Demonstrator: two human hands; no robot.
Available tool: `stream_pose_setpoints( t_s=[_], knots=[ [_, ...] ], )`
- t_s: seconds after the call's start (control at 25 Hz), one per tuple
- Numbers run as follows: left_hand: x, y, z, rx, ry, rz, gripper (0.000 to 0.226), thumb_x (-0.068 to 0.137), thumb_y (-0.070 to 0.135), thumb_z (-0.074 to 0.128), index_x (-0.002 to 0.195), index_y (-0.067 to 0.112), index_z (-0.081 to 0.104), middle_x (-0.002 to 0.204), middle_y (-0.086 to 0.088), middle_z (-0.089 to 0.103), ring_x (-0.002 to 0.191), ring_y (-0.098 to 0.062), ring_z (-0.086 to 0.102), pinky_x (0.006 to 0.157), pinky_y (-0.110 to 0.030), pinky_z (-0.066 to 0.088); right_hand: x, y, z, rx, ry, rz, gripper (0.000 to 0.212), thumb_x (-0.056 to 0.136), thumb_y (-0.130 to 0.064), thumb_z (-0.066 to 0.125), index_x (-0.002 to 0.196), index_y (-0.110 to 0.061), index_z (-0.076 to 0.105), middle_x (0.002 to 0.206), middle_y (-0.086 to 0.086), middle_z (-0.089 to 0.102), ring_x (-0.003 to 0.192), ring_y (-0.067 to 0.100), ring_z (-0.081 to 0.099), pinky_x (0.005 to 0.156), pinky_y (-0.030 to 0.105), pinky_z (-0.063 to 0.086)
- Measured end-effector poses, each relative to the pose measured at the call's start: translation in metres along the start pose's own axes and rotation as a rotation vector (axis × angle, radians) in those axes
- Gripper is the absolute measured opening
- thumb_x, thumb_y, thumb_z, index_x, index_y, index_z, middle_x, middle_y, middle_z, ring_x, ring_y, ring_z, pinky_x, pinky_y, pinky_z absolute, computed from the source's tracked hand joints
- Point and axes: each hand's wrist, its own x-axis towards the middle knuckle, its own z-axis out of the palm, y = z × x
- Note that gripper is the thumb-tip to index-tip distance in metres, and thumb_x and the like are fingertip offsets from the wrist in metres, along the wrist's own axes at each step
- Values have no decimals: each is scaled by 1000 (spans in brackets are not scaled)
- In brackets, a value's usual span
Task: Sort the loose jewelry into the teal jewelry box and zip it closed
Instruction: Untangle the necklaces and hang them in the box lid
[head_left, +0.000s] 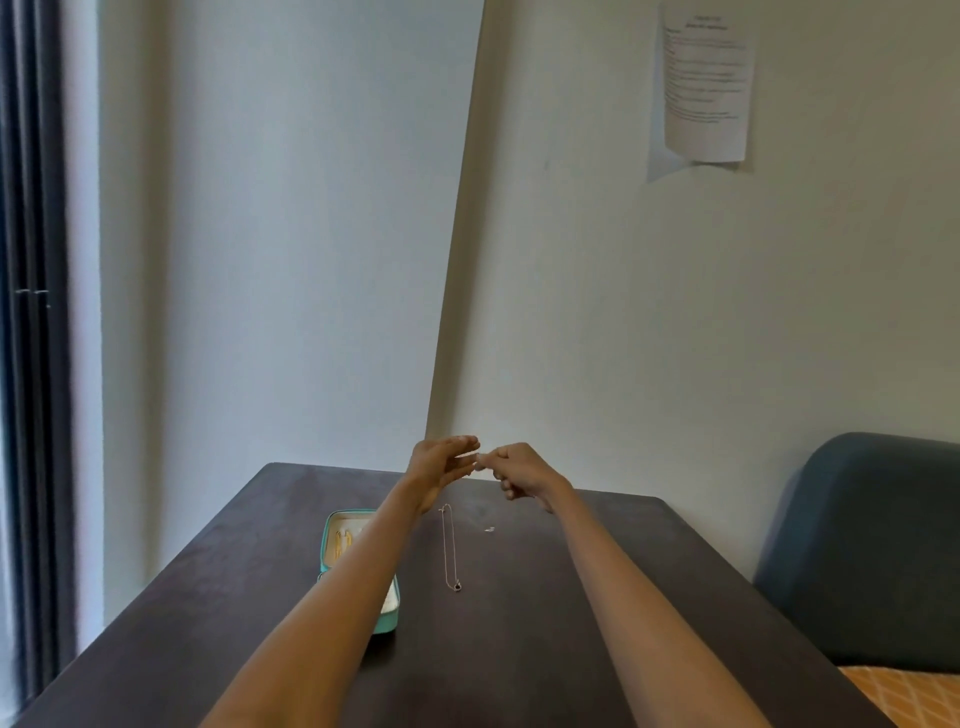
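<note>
Both arms reach forward over the dark table (519, 649), and the hands meet raised above its far edge, close to the wall corner. The left hand (441, 465) has its fingers stretched out straight and loosely spread, palm turned toward the right. The right hand (519, 473) is curled, its thumb and forefinger pinched against a fingertip of the left hand; whether anything is held in that pinch cannot be told, since the spot is too small and blurred. The box (390, 618) lies open on the table below the left forearm, which crosses over it and hides much of its middle; its pale lining shows at the far end, with something thin and gold lying in it near the left wall. A necklace (449, 551) lies stretched out on the table between the two forearms, just right of the box and apart from it, its thin chain running from a point below the left hand toward the person, with a small dark pendant at the near end. A tiny pale piece (489, 529) lies on the table below the right hand, near the chain's far end but not touching it. A blue chair (872, 545) stands well to the right of the right arm.
</note>
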Motion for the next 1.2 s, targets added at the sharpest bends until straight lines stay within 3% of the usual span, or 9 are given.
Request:
stream_pose_setpoints(
  t_s=[0.12, 0.24, 0.48, 0.64, 0.76, 0.84, 0.92, 1.08, 1.2],
  knots=[
    [-6, 3, 1, 180, -68, -60, 24, 96, 8, 50, 110, -9, 60, 95, -17, 69, 81, -26, 70, 73, -31, 59, -4, -10, -2, 62, 25, -28, 23, 92, -29, 57, 82, -9, 62, 58, -1, 43, 46, 9, 38, 46, 18, 38],
    [-12, 9, 2, 230, -169, -113, 21, 98, 13, 46, 103, 0, 62, 92, -13, 69, 70, -21, 70, 68, -29, 59, -1, -7, -6, 138, 118, -19, 22, 92, -29, 56, 84, -9, 59, 61, 0, 40, 46, 9, 32, 43, 19, 30],
    [-9, 8, -1, 302, -290, -193, 25, 98, 22, 47, 101, 6, 65, 64, -2, 56, 52, -10, 51, 55, -21, 48, 4, 16, 5, 293, 245, -2, 23, 93, -29, 56, 80, -10, 59, 60, -1, 34, 46, 8, 26, 39, 18, 22],
    [-8, 8, -4, 115, -277, -223, 18, 97, 19, 48, 95, 7, 61, 57, 1, 54, 45, -9, 47, 48, -19, 45, 6, 26, 18, 325, 270, -10, 30, 93, -32, 57, 84, -3, 61, 57, -2, 27, 43, 7, 22, 38, 18, 19],
    [-3, 4, -8, -265, -188, -186, 18, 97, 14, 46, 92, 5, 60, 80, -9, 72, 59, -18, 68, 56, -25, 57, 1, 34, 30, 359, 256, -16, 28, 93, -33, 57, 76, -11, 53, 55, -3, 28, 40, 5, 23, 38, 18, 20],
    [2, -2, -11, -394, -101, -135, 18, 97, 12, 45, 95, 2, 60, 97, -16, 70, 75, -26, 72, 65, -30, 60, -3, 42, 41, 369, 243, -3, 25, 94, -31, 55, 79, -11, 53, 52, -5, 30, 38, 4, 24, 38, 18, 21],
    [5, -9, -13, -441, -14, -91, 16, 97, 11, 46, 98, 0, 58, 102, -18, 66, 78, -28, 72, 65, -30, 60, -5, 49, 51, 372, 224, 11, 20, 95, -27, 54, 86, -9, 58, 52, -5, 34, 39, 3, 28, 39, 17, 24],
    [9, -18, -19, -259, 104, -94, 18, 98, 9, 44, 102, -3, 57, 100, -18, 65, 84, -29, 66, 68, -31, 58, -9, 51, 62, 335, 148, -39, 15, 93, -18, 57, 87, -6, 63, 60, 0, 50, 42, 5, 39, 43, 19, 35],
    [7, -25, -23, -88, 60, -200, 20, 99, 8, 41, 106, -3, 55, 94, -17, 63, 81, -26, 63, 66, -31, 56, -11, 46, 61, 355, 104, -79, 14, 92, -21, 60, 86, -9, 65, 59, -1, 54, 45, 6, 45, 43, 18, 40]
  ],
)
